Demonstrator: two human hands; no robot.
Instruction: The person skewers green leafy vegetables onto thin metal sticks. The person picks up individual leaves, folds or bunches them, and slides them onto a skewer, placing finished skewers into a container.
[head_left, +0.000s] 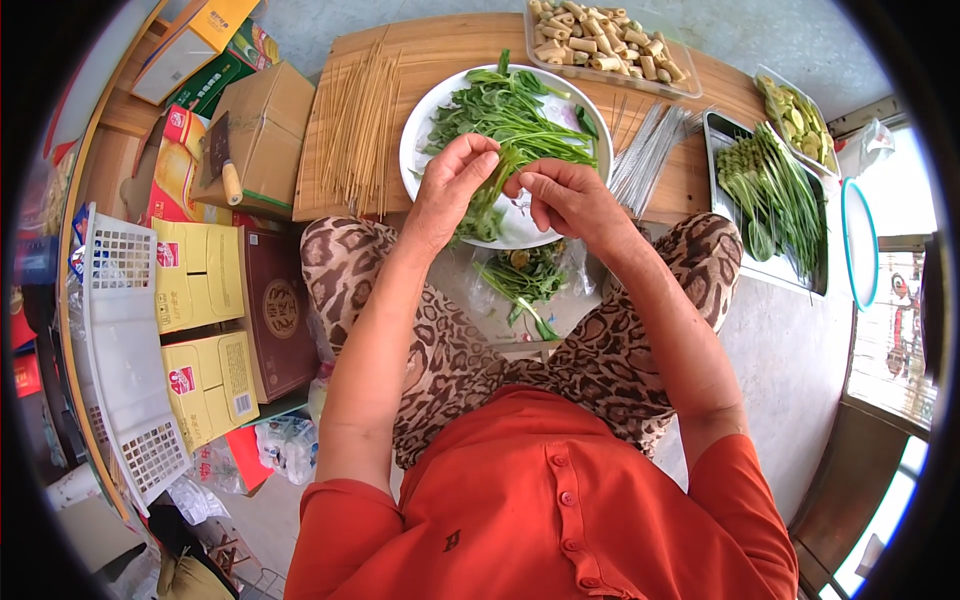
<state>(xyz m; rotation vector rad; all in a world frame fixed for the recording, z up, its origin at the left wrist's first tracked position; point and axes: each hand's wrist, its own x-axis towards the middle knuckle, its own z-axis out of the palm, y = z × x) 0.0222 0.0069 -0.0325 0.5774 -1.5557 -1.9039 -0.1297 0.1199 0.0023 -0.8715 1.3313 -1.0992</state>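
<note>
My left hand (454, 184) pinches a bunch of leafy green stems (504, 169) between thumb and fingers, over a white round plate (415, 142). Close to its right side, my right hand (562, 196) has thumb and forefinger together at the edge of the stems; whether it grips a stem or a thin stick is too small to tell. More leafy greens (517, 105) lie across the plate. Thin bamboo skewers (364, 127) are spread on the wooden table at the left. Metal skewers (649, 161) lie right of the plate. A metal tray (821, 277) at the right holds bundled greens (772, 195).
A plastic container of short beige food rolls (600, 45) stands at the back, a tub of sliced vegetables (799, 124) at the right. Below the plate lie loose greens (525, 277) on plastic. A cleaver (221, 157) rests by a cardboard box (262, 135) at the left.
</note>
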